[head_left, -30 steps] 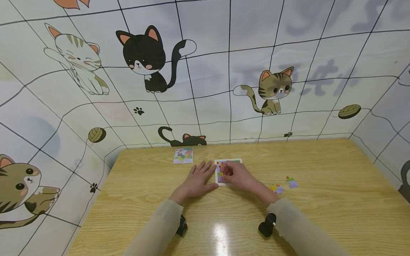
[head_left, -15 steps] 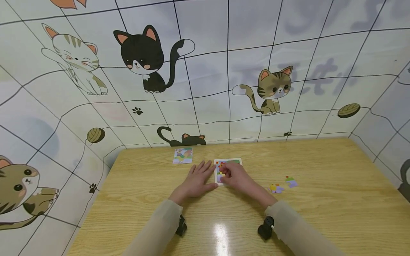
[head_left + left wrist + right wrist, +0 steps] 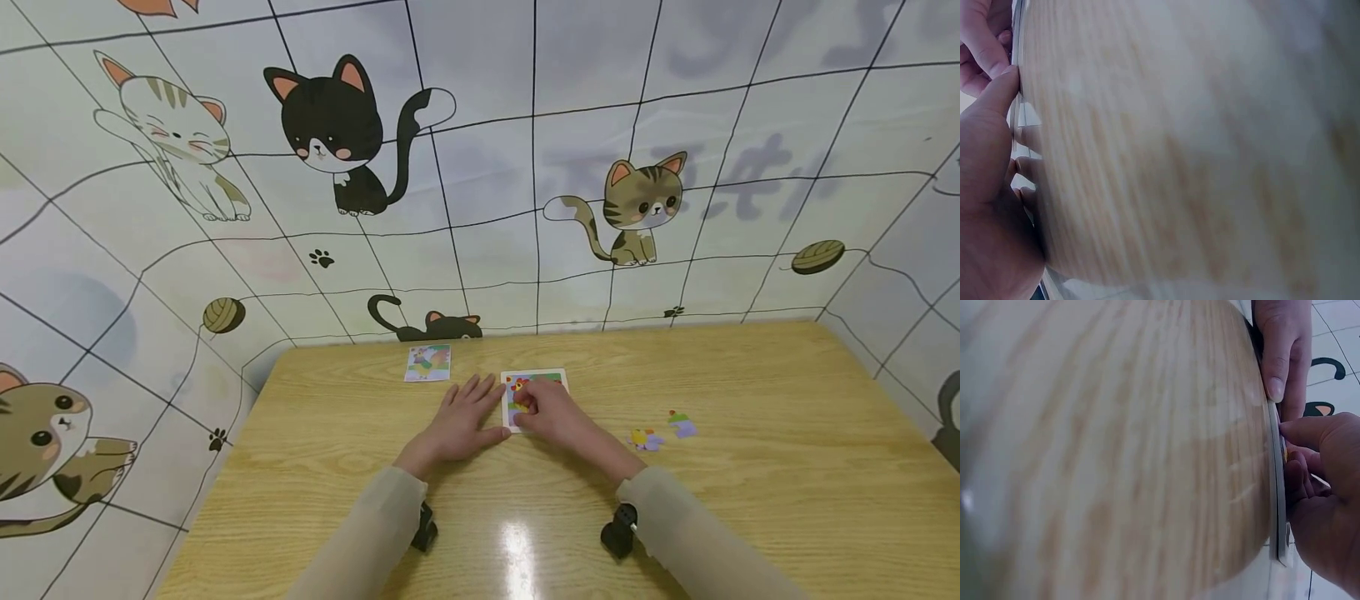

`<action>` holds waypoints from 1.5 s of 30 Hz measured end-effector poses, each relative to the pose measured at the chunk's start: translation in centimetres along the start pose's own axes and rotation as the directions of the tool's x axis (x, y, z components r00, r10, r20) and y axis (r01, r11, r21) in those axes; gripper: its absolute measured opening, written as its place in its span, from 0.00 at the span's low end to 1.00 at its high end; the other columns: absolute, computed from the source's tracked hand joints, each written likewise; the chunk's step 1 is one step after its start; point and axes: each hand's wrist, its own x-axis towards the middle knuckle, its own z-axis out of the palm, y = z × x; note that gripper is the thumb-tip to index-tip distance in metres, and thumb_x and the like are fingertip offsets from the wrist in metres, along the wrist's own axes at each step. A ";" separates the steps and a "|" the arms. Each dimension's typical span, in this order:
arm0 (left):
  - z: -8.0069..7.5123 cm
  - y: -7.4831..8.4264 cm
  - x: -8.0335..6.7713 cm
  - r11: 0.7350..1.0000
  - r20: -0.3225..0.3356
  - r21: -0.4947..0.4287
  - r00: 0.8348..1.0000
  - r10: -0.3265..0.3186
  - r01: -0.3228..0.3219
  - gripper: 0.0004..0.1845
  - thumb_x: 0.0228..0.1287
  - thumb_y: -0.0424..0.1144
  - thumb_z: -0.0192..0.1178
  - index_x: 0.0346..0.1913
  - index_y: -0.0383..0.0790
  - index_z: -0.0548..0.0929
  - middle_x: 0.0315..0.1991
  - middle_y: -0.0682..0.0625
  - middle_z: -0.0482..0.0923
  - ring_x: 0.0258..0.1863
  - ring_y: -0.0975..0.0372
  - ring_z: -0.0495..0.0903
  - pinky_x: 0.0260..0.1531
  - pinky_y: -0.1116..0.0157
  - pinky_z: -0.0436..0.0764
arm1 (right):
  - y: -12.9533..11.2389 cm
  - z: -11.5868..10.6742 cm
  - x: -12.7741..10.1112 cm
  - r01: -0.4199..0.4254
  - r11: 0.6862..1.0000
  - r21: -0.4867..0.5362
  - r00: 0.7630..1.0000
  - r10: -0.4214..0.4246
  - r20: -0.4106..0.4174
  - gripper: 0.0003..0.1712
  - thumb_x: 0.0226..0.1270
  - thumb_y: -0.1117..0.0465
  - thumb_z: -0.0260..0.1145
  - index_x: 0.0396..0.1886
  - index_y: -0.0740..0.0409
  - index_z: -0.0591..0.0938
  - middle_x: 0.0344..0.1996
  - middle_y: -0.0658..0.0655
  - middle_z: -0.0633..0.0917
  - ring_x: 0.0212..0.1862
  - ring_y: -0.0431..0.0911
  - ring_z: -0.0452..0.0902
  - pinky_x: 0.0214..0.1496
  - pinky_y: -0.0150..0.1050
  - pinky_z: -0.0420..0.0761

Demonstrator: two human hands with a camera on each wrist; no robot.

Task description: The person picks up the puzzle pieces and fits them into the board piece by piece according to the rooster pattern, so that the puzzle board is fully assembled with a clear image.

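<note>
The puzzle board (image 3: 534,398) lies flat on the desk (image 3: 750,467), at 12 o'clock from the person, long axis running 12 to 6. The right hand (image 3: 551,412) rests on it, fingers curled, pinching or pressing a small piece against its lower left part; which of the two I cannot tell. The left hand (image 3: 461,425) lies flat and relaxed at 9 o'clock of the board, its thumb touching the board's left edge. Loose pieces (image 3: 663,432) sit at 3 o'clock, nearer the right hand. A picture card (image 3: 428,363) lies at 10 o'clock.
</note>
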 end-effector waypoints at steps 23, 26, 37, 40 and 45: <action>-1.0 0.6 -0.5 1.000 0.011 0.011 1.000 -0.005 0.005 0.40 0.76 0.58 0.54 0.82 0.44 0.56 0.83 0.44 0.46 0.81 0.46 0.40 0.75 0.40 0.40 | 0.6 -1.5 -0.5 0.126 0.991 0.034 0.988 -0.128 0.084 0.13 0.69 0.67 0.69 0.51 0.64 0.88 0.36 0.49 0.82 0.36 0.41 0.71 0.38 0.35 0.75; -1.0 0.8 -0.5 1.000 0.017 0.020 1.000 -0.002 0.002 0.40 0.77 0.58 0.54 0.82 0.43 0.56 0.83 0.43 0.46 0.81 0.46 0.41 0.75 0.40 0.40 | 1.0 -2.4 -1.4 0.120 0.987 0.106 0.990 -0.127 0.061 0.13 0.70 0.67 0.68 0.52 0.63 0.88 0.38 0.50 0.84 0.36 0.40 0.73 0.38 0.35 0.77; -1.1 1.2 -0.5 1.000 0.035 0.021 0.999 0.007 -0.007 0.41 0.77 0.59 0.53 0.83 0.44 0.55 0.83 0.45 0.44 0.82 0.47 0.39 0.75 0.40 0.39 | 3.3 -7.8 -5.5 0.038 0.993 0.115 0.998 -0.043 0.039 0.10 0.72 0.68 0.67 0.50 0.63 0.87 0.40 0.53 0.84 0.38 0.43 0.77 0.38 0.37 0.78; -1.1 1.2 -0.5 1.000 0.033 0.014 0.999 0.007 -0.007 0.41 0.77 0.58 0.54 0.82 0.43 0.55 0.83 0.44 0.45 0.81 0.46 0.40 0.75 0.40 0.39 | 4.4 -9.3 -6.5 0.019 0.996 0.090 0.999 -0.022 0.031 0.10 0.72 0.67 0.68 0.50 0.63 0.87 0.42 0.54 0.85 0.39 0.43 0.78 0.39 0.37 0.79; -1.1 1.3 -0.5 1.000 0.026 0.002 1.000 0.006 -0.006 0.41 0.76 0.58 0.54 0.83 0.43 0.55 0.83 0.44 0.45 0.81 0.46 0.40 0.75 0.40 0.39 | 6.3 -11.4 -8.2 -0.004 0.999 0.055 1.000 0.002 0.021 0.11 0.70 0.66 0.70 0.50 0.64 0.87 0.40 0.52 0.86 0.38 0.41 0.78 0.38 0.36 0.80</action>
